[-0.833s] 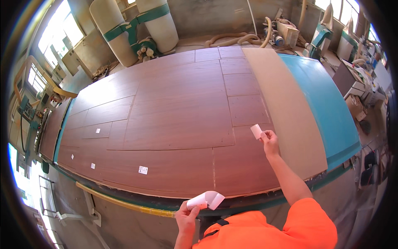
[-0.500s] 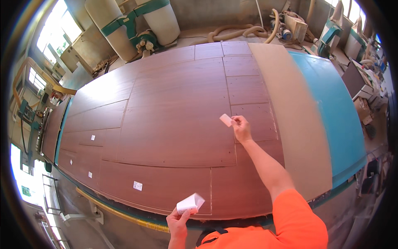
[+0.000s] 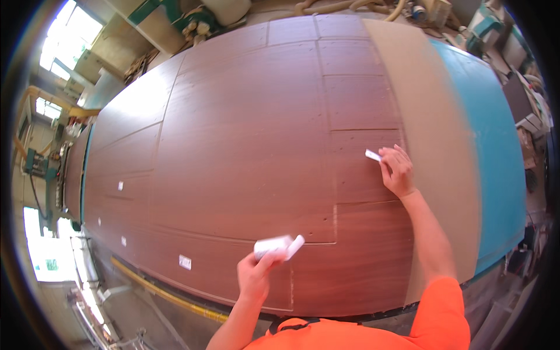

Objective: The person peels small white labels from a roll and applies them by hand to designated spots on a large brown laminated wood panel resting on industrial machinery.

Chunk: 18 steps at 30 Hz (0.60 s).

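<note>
My left hand (image 3: 255,275) grips a roll of white labels (image 3: 272,247) above the near edge of the brown board (image 3: 239,146); a loose strip curls off the roll's right side. Out to the right, my right hand (image 3: 398,170) pinches a single white label (image 3: 373,155) between thumb and fingers. It hovers over one of the smaller rectangles cut into the board, close to its right edge. Several white labels lie on the board at the left, the nearest being a square label (image 3: 185,262).
Right of the brown board lie a bare tan strip (image 3: 434,146) and a blue surface (image 3: 496,157). A yellow rail (image 3: 166,290) runs along the near left edge. Behind stand dust-collector machinery (image 3: 198,23) and thick hoses (image 3: 350,6). Another machine (image 3: 41,163) is at far left.
My right hand has moved right with its label, which now shows edge-on. The left hand with the roll has risen further over the board. My view has tilted down.
</note>
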### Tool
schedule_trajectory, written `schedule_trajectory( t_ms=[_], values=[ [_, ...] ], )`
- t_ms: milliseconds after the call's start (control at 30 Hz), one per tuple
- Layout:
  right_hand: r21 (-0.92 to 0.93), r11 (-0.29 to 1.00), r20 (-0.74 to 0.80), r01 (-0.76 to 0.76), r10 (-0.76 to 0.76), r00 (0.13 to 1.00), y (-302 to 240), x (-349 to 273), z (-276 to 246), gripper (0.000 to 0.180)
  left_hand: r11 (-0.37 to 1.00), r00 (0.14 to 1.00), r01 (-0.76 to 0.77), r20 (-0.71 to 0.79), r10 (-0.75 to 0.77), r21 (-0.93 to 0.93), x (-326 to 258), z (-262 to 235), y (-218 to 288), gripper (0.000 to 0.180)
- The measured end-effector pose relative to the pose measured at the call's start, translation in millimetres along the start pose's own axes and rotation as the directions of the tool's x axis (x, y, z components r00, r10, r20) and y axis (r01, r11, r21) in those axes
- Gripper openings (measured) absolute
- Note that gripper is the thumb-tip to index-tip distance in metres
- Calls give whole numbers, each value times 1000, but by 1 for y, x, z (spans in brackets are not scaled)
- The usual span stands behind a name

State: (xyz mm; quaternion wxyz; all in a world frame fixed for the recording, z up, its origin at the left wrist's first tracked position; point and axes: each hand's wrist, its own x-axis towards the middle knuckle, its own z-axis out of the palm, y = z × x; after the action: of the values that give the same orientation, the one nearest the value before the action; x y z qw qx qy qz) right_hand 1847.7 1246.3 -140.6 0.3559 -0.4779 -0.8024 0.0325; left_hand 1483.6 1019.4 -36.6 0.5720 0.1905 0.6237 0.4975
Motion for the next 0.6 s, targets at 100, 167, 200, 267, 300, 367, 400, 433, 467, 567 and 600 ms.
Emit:
schedule_trajectory(
  t_ms=[100,167,200,267,300,367,400,433,467,567,600],
  values=[
    [1,999,239,44,-43,970,-31,-18,-10,28,997,998,17,70,-11,-79,15,25,17,20],
    [-40,999,336,-1,14,942,-43,-18,-8,45,996,998,36,61,-31,-83,22,27,12,20],
    [-77,997,372,-15,42,927,-52,-14,0,53,995,997,46,58,-41,-85,25,27,10,20],
    [-137,990,478,-30,93,874,-61,-12,4,70,993,996,69,58,-63,-99,27,27,12,21],
    [-131,990,488,-47,106,867,-62,-15,0,70,991,995,80,60,-74,-108,26,26,13,21],
    [-134,988,500,-71,129,856,-64,-22,-16,69,998,996,51,73,-49,-26,22,25,16,21],
    [-159,987,378,-39,98,920,-69,-30,-21,58,1000,996,29,85,-30,12,22,25,17,21],
    [-107,990,360,-89,123,925,-74,-35,-26,52,1000,996,18,87,-19,18,23,25,15,21],
    [-54,988,350,-143,152,924,-82,-40,-29,46,1000,996,14,86,-16,25,25,23,10,21],
    [290,904,321,-315,219,921,-150,-29,-23,31,998,995,21,99,-16,-51,27,24,6,20],
    [390,865,345,-316,181,921,-179,-20,-23,29,996,993,33,112,-23,-88,26,25,6,20]
  ],
)
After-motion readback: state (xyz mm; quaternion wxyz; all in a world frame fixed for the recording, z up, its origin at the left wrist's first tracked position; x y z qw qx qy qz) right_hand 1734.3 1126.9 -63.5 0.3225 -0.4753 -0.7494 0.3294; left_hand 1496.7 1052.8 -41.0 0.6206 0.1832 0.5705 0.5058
